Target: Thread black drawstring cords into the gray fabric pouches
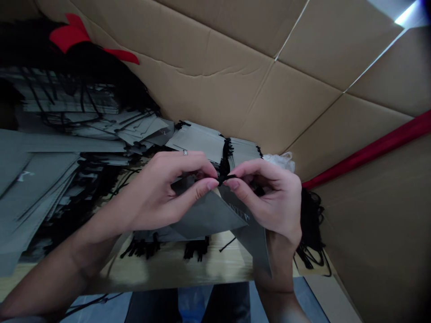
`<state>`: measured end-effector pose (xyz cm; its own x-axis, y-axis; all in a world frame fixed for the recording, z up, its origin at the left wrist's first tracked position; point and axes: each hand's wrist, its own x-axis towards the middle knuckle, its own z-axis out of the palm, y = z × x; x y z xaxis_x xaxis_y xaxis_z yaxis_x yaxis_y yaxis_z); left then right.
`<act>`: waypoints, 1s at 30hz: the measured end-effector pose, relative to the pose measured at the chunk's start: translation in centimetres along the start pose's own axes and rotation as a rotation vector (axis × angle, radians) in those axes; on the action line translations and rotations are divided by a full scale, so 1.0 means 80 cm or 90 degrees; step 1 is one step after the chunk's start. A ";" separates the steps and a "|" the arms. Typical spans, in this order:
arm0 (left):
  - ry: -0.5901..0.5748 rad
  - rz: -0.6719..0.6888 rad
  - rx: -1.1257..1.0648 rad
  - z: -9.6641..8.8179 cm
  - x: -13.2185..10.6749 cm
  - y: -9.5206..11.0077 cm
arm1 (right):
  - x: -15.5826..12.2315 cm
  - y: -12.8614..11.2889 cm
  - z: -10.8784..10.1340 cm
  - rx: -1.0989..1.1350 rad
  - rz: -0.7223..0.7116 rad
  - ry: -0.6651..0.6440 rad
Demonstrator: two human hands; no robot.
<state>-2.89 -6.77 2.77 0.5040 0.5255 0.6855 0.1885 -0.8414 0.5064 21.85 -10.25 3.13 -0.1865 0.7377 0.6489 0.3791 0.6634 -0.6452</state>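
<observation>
Near the centre, my left hand [175, 193] and my right hand [274, 193] face each other, thumbs and fingertips pinched on a short black cord [222, 179]. The cord looks bunched, perhaps knotted, between them; its exact shape is too small to tell. Just below hangs a grey paper piece [208, 215] with pale printed letters, its lower part slanting past my right wrist. It seems joined to the cord, though my fingers hide where. Behind my hands lie stacks of grey paper pieces [198, 140] with black cord ends along their edges.
More grey pieces [50, 184] and black cords pile up at the left, with red strips [70, 38] on top. Cardboard walls [218, 54] close off the back and right. A bundle of black cords [311, 224] and clear plastic [281, 161] lie at the right. The wooden table [151, 273] ends before my legs.
</observation>
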 end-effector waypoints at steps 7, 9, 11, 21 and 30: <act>-0.004 -0.024 -0.045 -0.002 0.001 -0.003 | -0.001 -0.001 0.002 0.009 -0.007 0.003; -0.002 -0.035 -0.064 -0.003 0.002 -0.004 | -0.001 -0.001 0.002 0.016 -0.008 0.002; 0.002 -0.042 -0.077 -0.003 0.001 -0.004 | 0.000 -0.001 0.003 0.020 -0.011 -0.001; 0.051 -0.068 -0.056 0.002 -0.001 0.004 | -0.004 -0.001 0.003 0.011 -0.047 -0.008; 0.001 -0.132 -0.099 0.001 -0.002 0.005 | -0.002 -0.005 0.008 0.025 -0.012 -0.016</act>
<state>-2.81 -7.19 2.86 0.4664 0.6851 0.5596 0.1563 -0.6865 0.7102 21.19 -10.51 3.05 -0.2155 0.7278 0.6511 0.3388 0.6811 -0.6491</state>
